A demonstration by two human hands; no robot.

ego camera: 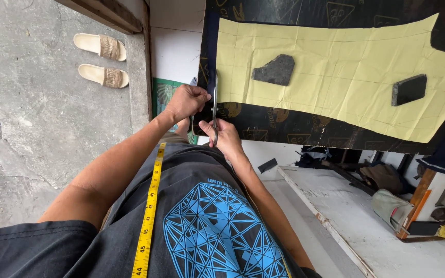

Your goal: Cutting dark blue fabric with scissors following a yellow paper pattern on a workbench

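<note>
— Black fabric [284, 128] under the yellow paper pattern [336, 67]: where are the scissors [215, 110]?
— At its near edge. Right hand [226, 136] grips the handles; left hand [186, 100] pinches the fabric edge beside the blades.

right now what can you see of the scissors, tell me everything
The scissors look like dark metal shears, blades pointing up the picture along the edge of the pale yellow paper pattern that lies on black printed fabric. The right hand grips the handles at the lower end; the left hand sits beside the blades, on the fabric edge. Whether the blades are parted is unclear.
</note>
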